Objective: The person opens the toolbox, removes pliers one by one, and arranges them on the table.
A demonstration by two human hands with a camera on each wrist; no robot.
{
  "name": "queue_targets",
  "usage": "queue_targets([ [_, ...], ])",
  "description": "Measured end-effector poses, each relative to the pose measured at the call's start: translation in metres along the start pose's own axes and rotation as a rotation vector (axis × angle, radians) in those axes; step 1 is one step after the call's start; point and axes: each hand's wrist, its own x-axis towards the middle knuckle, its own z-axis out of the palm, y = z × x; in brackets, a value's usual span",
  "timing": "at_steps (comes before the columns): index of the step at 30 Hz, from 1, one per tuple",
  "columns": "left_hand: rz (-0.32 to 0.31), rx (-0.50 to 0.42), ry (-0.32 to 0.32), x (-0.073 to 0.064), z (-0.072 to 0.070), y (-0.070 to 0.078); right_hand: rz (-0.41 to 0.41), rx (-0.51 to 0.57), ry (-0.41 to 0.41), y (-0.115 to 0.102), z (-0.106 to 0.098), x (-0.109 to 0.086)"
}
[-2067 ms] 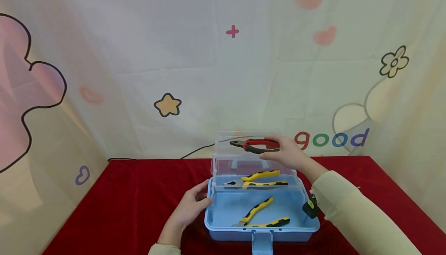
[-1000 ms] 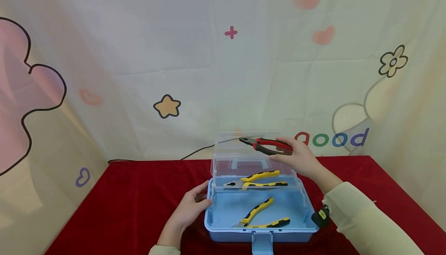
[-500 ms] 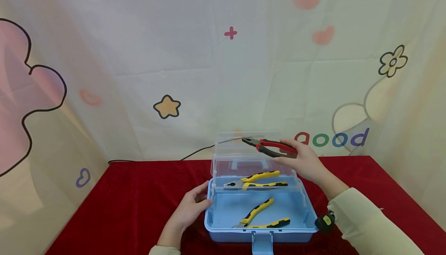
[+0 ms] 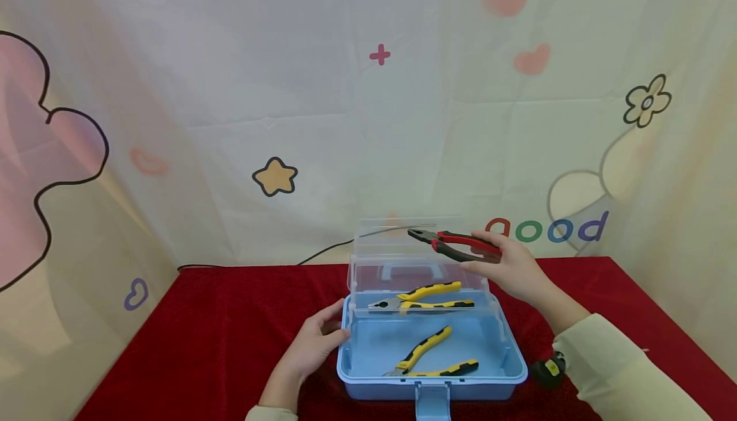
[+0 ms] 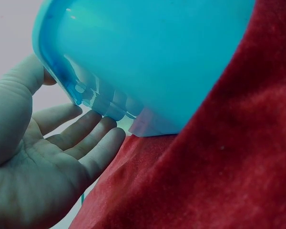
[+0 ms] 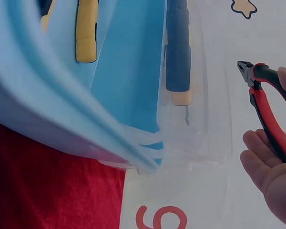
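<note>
My right hand [image 4: 512,270] holds combination pliers [image 4: 439,240] with red and black handles, raised above the back of a blue toolbox [image 4: 374,390]. In the right wrist view the handles of these pliers [image 6: 264,105] stand apart between thumb and fingers, and the dark nose points away from the palm. My left hand [image 4: 311,344] rests against the toolbox's left side, thumb at the rim, fairly straight fingers touching the outer wall [image 5: 148,62]. Yellow-and-black pliers [image 4: 428,292] lie at the box's rear behind a clear plastic edge. Another yellow-and-black pair [image 4: 426,347] lies on its floor, handles spread.
A clear lid [image 4: 368,267] stands raised behind the toolbox. Its blue front latch [image 4: 433,402] hangs down. Red cloth [image 4: 230,344] covers the table; a printed curtain [image 4: 322,88] hangs behind, with a black cable [image 4: 322,251] before it. A small black device [image 4: 549,370] is at the right sleeve.
My right hand has moved to the right with the red-and-black pliers in it, slower lately, their nose lifting slightly. My left hand, the toolbox and both yellow pairs stay put.
</note>
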Motion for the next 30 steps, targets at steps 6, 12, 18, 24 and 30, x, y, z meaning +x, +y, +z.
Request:
queue_targets([
  [6,-0.009,0.001,0.000,0.000,0.000,0.000,0.001,-0.006,0.003,0.004,-0.002,-0.003],
  [12,-0.011,-0.002,-0.001,0.000,0.000,0.001,0.008,0.007,0.009,0.006,-0.005,-0.008],
  [18,-0.013,0.006,0.004,0.000,0.000,0.000,0.006,-0.010,0.023,0.008,-0.006,-0.013],
  [24,-0.015,0.007,-0.002,0.001,0.000,0.000,-0.001,-0.013,0.041,0.013,-0.007,-0.019],
  [30,-0.016,0.007,0.001,0.001,0.000,0.000,-0.003,0.005,0.052,0.019,-0.008,-0.024],
])
